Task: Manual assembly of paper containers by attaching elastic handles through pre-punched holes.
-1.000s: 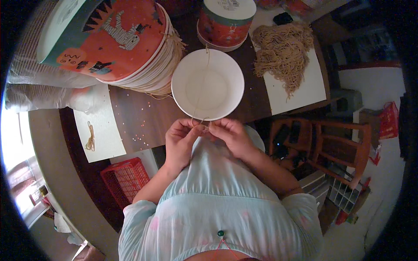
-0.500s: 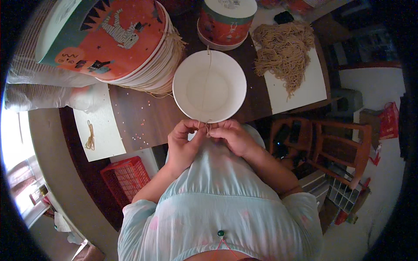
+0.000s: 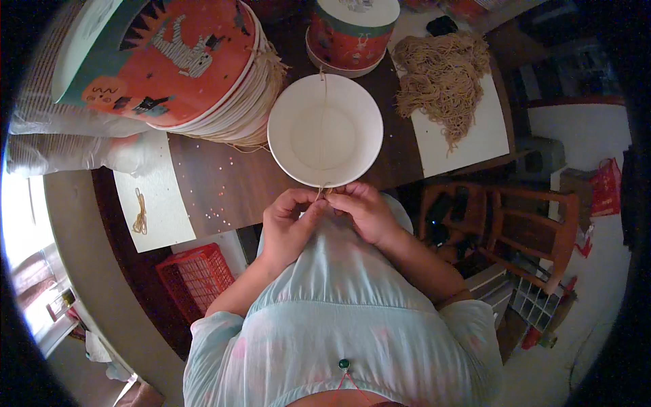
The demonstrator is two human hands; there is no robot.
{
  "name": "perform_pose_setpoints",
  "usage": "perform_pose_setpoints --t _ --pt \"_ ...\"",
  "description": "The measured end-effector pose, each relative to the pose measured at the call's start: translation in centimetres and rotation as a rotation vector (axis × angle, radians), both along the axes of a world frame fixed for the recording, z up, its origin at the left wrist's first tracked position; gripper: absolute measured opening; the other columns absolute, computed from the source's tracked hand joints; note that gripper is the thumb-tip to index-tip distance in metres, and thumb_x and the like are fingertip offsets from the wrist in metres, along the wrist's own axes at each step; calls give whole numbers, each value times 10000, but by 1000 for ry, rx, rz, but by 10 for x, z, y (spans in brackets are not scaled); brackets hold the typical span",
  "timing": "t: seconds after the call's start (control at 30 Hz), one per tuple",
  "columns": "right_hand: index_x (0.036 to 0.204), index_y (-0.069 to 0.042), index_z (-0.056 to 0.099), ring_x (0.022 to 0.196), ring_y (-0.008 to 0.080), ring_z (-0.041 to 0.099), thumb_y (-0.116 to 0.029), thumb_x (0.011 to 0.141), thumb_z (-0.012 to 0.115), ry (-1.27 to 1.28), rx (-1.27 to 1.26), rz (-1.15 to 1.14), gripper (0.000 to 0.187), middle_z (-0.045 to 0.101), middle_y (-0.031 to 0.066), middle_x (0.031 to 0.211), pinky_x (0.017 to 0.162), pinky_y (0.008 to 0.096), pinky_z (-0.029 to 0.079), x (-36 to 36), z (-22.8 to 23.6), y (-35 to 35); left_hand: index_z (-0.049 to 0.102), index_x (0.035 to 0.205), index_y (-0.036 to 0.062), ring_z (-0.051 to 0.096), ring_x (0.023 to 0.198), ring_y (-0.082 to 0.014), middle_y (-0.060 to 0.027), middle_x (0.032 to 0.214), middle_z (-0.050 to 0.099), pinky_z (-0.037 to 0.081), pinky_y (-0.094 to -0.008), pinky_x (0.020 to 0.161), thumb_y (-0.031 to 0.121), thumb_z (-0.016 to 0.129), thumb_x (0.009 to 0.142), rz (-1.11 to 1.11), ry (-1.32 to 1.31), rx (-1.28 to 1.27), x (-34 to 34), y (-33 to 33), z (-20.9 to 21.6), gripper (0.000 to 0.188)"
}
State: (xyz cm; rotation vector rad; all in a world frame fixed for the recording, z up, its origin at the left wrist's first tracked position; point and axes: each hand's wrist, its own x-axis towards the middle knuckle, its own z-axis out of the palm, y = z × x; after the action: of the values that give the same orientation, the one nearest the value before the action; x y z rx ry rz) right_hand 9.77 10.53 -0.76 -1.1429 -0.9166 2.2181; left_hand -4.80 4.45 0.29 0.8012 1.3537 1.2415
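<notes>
A round white paper bucket (image 3: 291, 136) stands at the table's front edge with its open top toward me. A thin tan cord (image 3: 323, 122) runs across its mouth from the far rim to the near rim. At the near rim my left hand (image 3: 293, 217) pinches the cord between thumb and forefinger. Close beside it, my right hand (image 3: 363, 211) is also closed on the cord, its fingertips almost touching the left ones. The exact loop or knot between the fingers is too small to make out.
To the left stands a tall stack of nested orange buckets (image 3: 196, 68) with cords hanging off. Another orange bucket (image 3: 352, 37) is behind. Loose tan cords (image 3: 444, 81) lie heaped on the right, a small cord bundle (image 3: 140, 211) at left. A wooden chair (image 3: 529, 224) stands at right.
The bucket has shifted slightly away from me. The cord across it now runs straighter, and my fingertips have moved a little to the right along the near rim.
</notes>
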Motion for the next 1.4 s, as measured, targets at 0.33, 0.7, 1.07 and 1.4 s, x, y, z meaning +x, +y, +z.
perform_pose_setpoints --t 0.33,0.7,1.07,1.4 --pt "963 -33 611 662 109 530 -139 869 552 62 -317 -126 154 611 49 844 608 234 433 15 -24 5 602 899 -47 613 767 -119 -89 819 662 496 -240 730 25 597 858 75 -15 -76 -7 1 -1 83" --pt "983 -39 618 725 88 544 -202 867 590 -60 -51 1 202 632 25 883 675 224 436 15 -6 3 608 883 -43 617 781 -120 -90 851 662 501 -239 738 -2 601 845 39 -68 -79 -6 1 3 56" --pt "950 -25 625 733 108 562 -218 860 597 -188 138 24 214 641 25 840 683 251 453 13 -20 -7 615 874 -34 613 763 -110 -82 838 661 497 -229 709 2 612 835 47 14 -82 -4 -1 0 54" --pt "920 -8 604 704 206 613 -174 839 616 -441 448 0 184 638 114 817 634 302 482 10 -12 -8 616 847 -22 583 698 -82 -37 777 642 470 -211 650 62 627 836 -47 124 -117 -8 -2 10 85"
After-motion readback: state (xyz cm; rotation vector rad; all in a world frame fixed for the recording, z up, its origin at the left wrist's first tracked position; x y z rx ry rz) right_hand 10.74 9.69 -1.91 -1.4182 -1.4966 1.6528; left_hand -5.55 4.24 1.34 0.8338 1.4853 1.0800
